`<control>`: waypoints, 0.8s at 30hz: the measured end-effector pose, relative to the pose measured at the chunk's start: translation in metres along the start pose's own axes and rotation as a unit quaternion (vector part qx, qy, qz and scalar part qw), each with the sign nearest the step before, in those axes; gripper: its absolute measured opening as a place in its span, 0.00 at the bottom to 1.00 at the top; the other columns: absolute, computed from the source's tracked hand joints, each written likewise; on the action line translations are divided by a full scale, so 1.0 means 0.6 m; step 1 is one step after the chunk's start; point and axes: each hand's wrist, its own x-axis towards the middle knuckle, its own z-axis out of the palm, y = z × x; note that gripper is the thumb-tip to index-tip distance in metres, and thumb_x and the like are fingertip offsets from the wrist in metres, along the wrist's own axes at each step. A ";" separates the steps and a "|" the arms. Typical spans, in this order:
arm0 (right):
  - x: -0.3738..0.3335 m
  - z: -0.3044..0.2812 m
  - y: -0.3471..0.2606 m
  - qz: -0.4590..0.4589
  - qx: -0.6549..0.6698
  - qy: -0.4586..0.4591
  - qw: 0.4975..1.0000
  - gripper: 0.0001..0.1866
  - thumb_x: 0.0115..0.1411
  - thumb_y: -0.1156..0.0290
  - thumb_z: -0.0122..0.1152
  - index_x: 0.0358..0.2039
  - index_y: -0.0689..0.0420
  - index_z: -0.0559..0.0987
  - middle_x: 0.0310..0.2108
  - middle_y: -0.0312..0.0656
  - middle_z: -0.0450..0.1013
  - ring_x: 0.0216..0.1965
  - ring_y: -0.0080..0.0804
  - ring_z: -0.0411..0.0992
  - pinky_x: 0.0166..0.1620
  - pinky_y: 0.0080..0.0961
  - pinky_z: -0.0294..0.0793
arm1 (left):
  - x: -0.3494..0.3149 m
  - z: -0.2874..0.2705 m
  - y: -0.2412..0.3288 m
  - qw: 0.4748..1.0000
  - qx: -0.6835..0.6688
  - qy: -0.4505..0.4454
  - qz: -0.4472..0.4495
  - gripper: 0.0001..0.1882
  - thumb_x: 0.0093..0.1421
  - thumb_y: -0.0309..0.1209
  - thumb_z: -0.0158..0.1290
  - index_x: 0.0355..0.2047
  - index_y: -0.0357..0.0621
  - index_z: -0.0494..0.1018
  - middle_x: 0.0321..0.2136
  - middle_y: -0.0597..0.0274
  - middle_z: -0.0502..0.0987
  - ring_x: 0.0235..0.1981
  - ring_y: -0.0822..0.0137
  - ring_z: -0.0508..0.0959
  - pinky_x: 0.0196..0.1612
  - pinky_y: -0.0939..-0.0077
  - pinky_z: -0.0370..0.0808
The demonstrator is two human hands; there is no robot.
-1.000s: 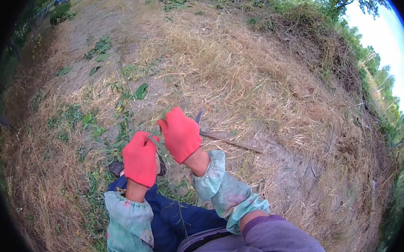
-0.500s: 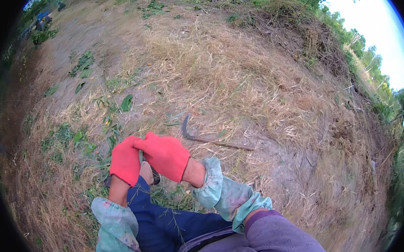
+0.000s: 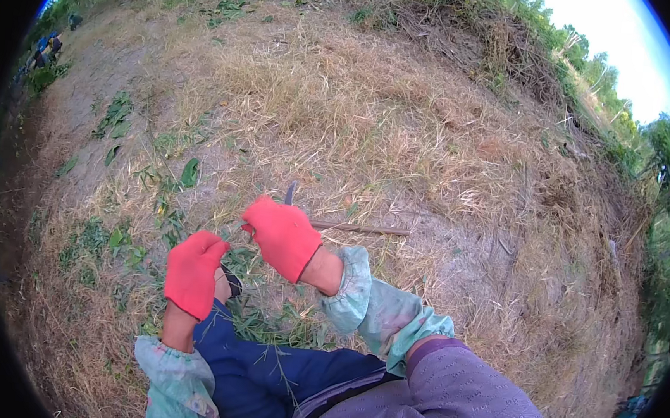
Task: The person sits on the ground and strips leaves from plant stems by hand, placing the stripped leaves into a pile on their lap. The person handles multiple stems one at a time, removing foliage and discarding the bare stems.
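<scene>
My left hand [image 3: 193, 273], in a red glove, is closed with thumb and fingers pressed together. Up and to its right, my right hand [image 3: 282, 239] wears a matching glove, its fingers curled into a pinch. A gap separates the two hands; whatever either one grips is too small or hidden to make out. Just beyond my right hand a sickle [image 3: 365, 229] lies on the ground, its wooden handle pointing right and its curved blade partly covered by the glove. Cut green stalks [image 3: 276, 325] lie beside my legs, and a thin green sprig [image 3: 283, 370] rests across my blue trousers.
Dry straw [image 3: 342, 108] and bare soil spread over the slope ahead. Broad green leaves [image 3: 190, 172] and low weeds [image 3: 91, 246] are scattered to the left. A brushy bank [image 3: 509, 58] rises at the far right. People [image 3: 49, 48] are small at the far left.
My hands, which were together on a thin green strip, have come apart. The right went up, partly covering the sickle; the left shifted slightly left. The view has turned a little.
</scene>
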 end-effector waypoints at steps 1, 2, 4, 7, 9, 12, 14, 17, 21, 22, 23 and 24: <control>0.005 -0.008 0.008 0.016 -0.022 0.020 0.999 0.11 0.56 0.71 0.68 0.39 0.55 0.79 0.30 0.46 0.75 0.32 0.51 0.76 0.33 0.40 0.75 | 0.002 -0.002 0.004 0.999 -0.013 0.018 -0.028 0.06 0.60 0.28 0.57 0.32 0.36 0.78 0.20 0.64 0.76 0.22 0.74 0.73 0.27 0.76 0.69; 0.006 -0.016 0.012 0.056 -0.011 0.034 0.998 0.12 0.56 0.71 0.67 0.41 0.56 0.79 0.30 0.47 0.75 0.32 0.50 0.77 0.34 0.39 0.75 | 0.004 -0.005 0.008 0.997 -0.026 0.035 -0.056 0.07 0.61 0.28 0.56 0.32 0.35 0.78 0.21 0.62 0.76 0.23 0.72 0.75 0.28 0.75 0.71; 0.014 -0.032 0.014 0.130 0.010 0.061 0.990 0.13 0.57 0.71 0.66 0.43 0.57 0.78 0.30 0.48 0.77 0.32 0.49 0.77 0.34 0.37 0.75 | 0.009 -0.017 0.031 0.987 -0.106 0.008 -0.122 0.07 0.61 0.28 0.55 0.32 0.35 0.77 0.20 0.62 0.76 0.21 0.72 0.74 0.27 0.75 0.70; 0.036 -0.066 -0.029 0.288 0.206 -0.044 0.934 0.16 0.60 0.71 0.63 0.48 0.57 0.79 0.28 0.42 0.78 0.22 0.29 0.75 0.28 0.27 0.73 | 0.013 -0.017 0.062 0.975 -0.152 -0.041 -0.155 0.08 0.62 0.28 0.53 0.32 0.34 0.76 0.21 0.62 0.76 0.19 0.73 0.74 0.25 0.75 0.70; 0.045 -0.070 -0.051 0.335 0.310 -0.106 0.883 0.14 0.60 0.70 0.62 0.46 0.58 0.81 0.26 0.37 0.78 0.19 0.17 0.72 0.23 0.21 0.71 | 0.018 -0.019 0.070 0.979 -0.127 -0.075 -0.141 0.09 0.62 0.29 0.53 0.33 0.34 0.76 0.21 0.62 0.76 0.18 0.72 0.74 0.24 0.74 0.71; 0.047 -0.052 -0.057 0.276 0.268 -0.155 0.910 0.13 0.60 0.68 0.64 0.43 0.59 0.82 0.25 0.38 0.78 0.19 0.17 0.72 0.23 0.20 0.70 | 0.029 -0.019 0.057 0.988 -0.056 -0.110 -0.096 0.10 0.61 0.32 0.54 0.33 0.35 0.76 0.22 0.60 0.76 0.20 0.68 0.76 0.27 0.70 0.72; 0.048 -0.038 -0.054 0.236 0.220 -0.151 0.934 0.12 0.58 0.66 0.66 0.39 0.60 0.82 0.24 0.45 0.78 0.20 0.29 0.75 0.25 0.27 0.72 | 0.036 -0.022 0.042 0.989 -0.025 -0.128 -0.066 0.11 0.61 0.34 0.55 0.33 0.36 0.75 0.22 0.56 0.76 0.23 0.61 0.79 0.29 0.65 0.73; 0.055 -0.023 -0.056 0.157 0.115 -0.169 0.966 0.15 0.56 0.63 0.67 0.34 0.63 0.79 0.26 0.55 0.76 0.27 0.49 0.78 0.30 0.37 0.74 | 0.031 -0.040 0.056 0.981 0.160 -0.105 0.028 0.12 0.60 0.37 0.57 0.33 0.38 0.75 0.27 0.50 0.77 0.30 0.51 0.79 0.35 0.59 0.74; 0.062 -0.006 -0.071 0.093 0.019 -0.192 0.977 0.16 0.56 0.61 0.66 0.30 0.63 0.77 0.26 0.57 0.74 0.33 0.60 0.75 0.33 0.43 0.74 | 0.023 -0.041 0.047 0.957 0.227 -0.026 0.178 0.09 0.63 0.32 0.55 0.32 0.37 0.73 0.25 0.47 0.76 0.29 0.50 0.78 0.35 0.62 0.73; 0.060 -0.002 -0.076 0.102 0.022 -0.194 0.975 0.16 0.57 0.61 0.66 0.30 0.63 0.77 0.26 0.58 0.74 0.34 0.61 0.74 0.34 0.44 0.73 | 0.017 -0.041 0.042 0.969 0.184 -0.015 0.163 0.09 0.64 0.32 0.55 0.33 0.37 0.74 0.24 0.48 0.75 0.28 0.52 0.78 0.35 0.62 0.73; 0.062 0.002 -0.078 0.123 0.043 -0.198 0.972 0.16 0.57 0.61 0.66 0.30 0.63 0.77 0.25 0.57 0.74 0.31 0.58 0.75 0.32 0.42 0.74 | 0.013 -0.040 0.035 0.979 0.142 -0.004 0.148 0.09 0.64 0.32 0.55 0.34 0.37 0.74 0.24 0.49 0.74 0.28 0.54 0.78 0.34 0.62 0.72; 0.066 0.003 -0.078 0.143 0.064 -0.201 0.967 0.16 0.58 0.61 0.66 0.30 0.64 0.76 0.24 0.55 0.75 0.29 0.55 0.76 0.31 0.41 0.74 | 0.009 -0.041 0.031 0.986 0.098 0.007 0.132 0.09 0.64 0.32 0.55 0.35 0.36 0.74 0.23 0.51 0.74 0.27 0.56 0.78 0.34 0.63 0.72</control>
